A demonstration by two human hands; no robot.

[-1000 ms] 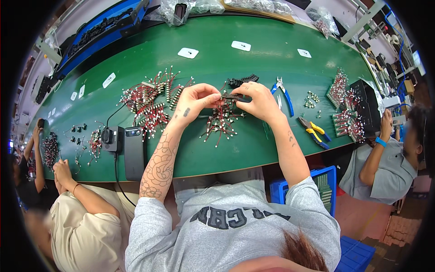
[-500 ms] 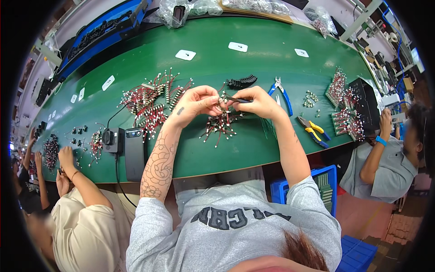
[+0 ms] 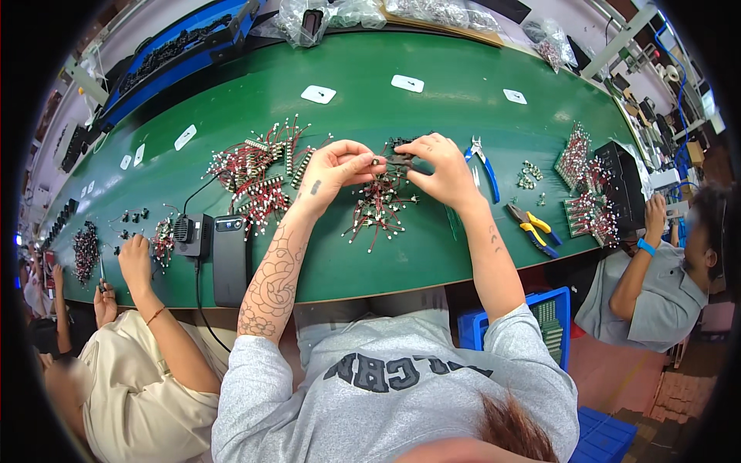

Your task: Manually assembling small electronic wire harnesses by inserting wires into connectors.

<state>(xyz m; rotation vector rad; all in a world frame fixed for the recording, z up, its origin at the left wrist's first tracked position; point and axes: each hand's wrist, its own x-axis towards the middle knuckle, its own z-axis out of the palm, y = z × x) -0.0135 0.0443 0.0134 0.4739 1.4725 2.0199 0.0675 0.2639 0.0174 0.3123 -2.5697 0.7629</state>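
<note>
My left hand [image 3: 340, 171] is closed, thumb and forefinger pinching a small wired part [image 3: 376, 162] whose details are mostly hidden. Facing it, my right hand [image 3: 441, 168] curls its fingers around a slim dark tool [image 3: 401, 160], its tip close to the pinched part; its exact kind is unclear. Just behind the right fingers lies a row of black plastic parts [image 3: 398, 143], partly covered by the hand. Below both hands sits a loose pile of small parts with red and black wires and white connectors [image 3: 380, 207].
Left of me are a larger wired-board heap [image 3: 266, 166], a black box-shaped device [image 3: 230, 262] and a cabled unit [image 3: 193, 235]. To the right lie blue-handled cutters [image 3: 485, 166], yellow-and-blue pliers [image 3: 532, 228] and wired boards [image 3: 575, 158]. Co-workers sit on both sides.
My right hand has turned and opened its grasp slightly around the dark tool, near the black parts. My left hand keeps its pinch. The left co-worker's hand has shifted right.
</note>
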